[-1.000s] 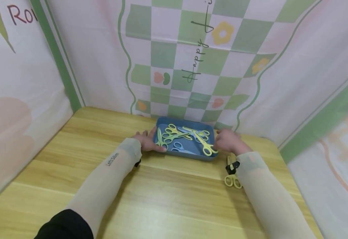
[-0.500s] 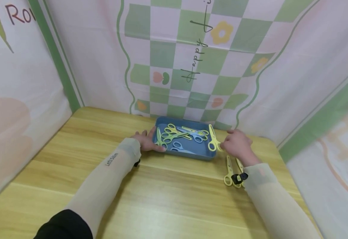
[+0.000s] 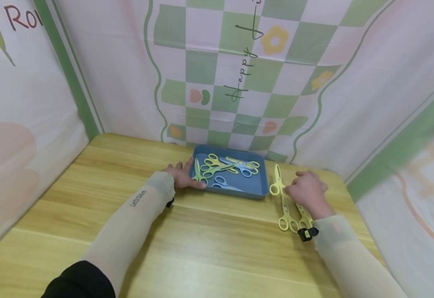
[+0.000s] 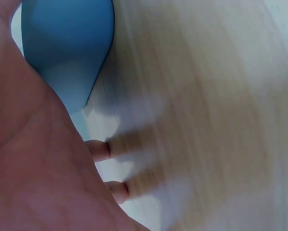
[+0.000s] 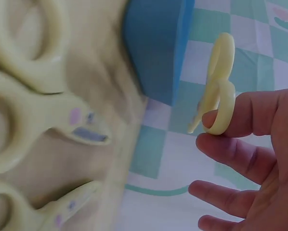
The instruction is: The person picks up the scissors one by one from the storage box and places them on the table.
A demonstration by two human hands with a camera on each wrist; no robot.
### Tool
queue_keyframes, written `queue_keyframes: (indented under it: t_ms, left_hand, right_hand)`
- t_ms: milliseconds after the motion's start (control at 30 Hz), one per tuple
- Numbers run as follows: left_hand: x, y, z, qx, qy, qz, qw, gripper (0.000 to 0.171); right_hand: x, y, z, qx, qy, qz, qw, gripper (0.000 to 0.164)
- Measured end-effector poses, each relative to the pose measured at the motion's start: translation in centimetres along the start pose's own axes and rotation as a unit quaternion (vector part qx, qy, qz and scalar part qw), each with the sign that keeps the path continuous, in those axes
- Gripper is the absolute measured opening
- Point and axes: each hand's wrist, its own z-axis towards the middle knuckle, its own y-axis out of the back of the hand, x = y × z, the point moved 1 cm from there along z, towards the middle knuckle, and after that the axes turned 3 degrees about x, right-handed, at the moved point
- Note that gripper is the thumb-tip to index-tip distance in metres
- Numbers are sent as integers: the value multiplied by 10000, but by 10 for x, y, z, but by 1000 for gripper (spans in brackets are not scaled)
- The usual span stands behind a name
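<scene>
My right hand pinches a pair of yellow scissors by a handle ring, just right of the blue tray. In the right wrist view, one ring of these scissors sits between thumb and finger, the other fingers spread. Two more pairs of yellow scissors lie on the table below that hand, the right one partly behind the wrist strap. My left hand rests against the tray's left end, thumb extended along the front corner. Inside the tray are green scissors, blue scissors and yellow ones.
The tray stands near the back edge of the wooden table. Behind it hangs a checkered fabric wall, with more fabric at the left side and the right side.
My right hand has lifted the yellow scissors out of the tray and carried them right and toward me, over the table. The left hand stays at the tray.
</scene>
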Motion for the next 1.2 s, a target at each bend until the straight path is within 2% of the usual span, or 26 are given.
queue_keyframes:
  t_ms: [167, 267, 433, 667, 867, 1100, 1200]
  left_hand:
    - [1, 0, 1, 37, 14, -35, 10000, 121]
    - [2, 0, 2, 49, 23, -45, 10000, 120]
    - [2, 1, 2, 28, -23, -30, 10000, 120]
    - [2, 2, 5, 144, 24, -15, 9999, 124]
    - [2, 3, 4, 98, -1, -26, 9999, 126]
    - [1, 3, 2, 96, 6, 23, 10000, 128]
    - [1, 3, 1, 85, -6, 25, 10000, 126]
  right_hand:
    - [-3, -13, -10, 183, 6, 44, 9998, 21]
    - [0, -20, -16, 203, 97, -230, 9995, 20]
    - [7, -28, -26, 224, 160, -394, 9988, 21]
    - [13, -33, -39, 276, 333, -227, 9988, 16]
    - [17, -37, -52, 320, 647, -435, 9964, 16]
    - [21, -40, -61, 416, 709, -705, 9941, 16]
    - [19, -43, -64, 241, 869, -584, 9942, 15]
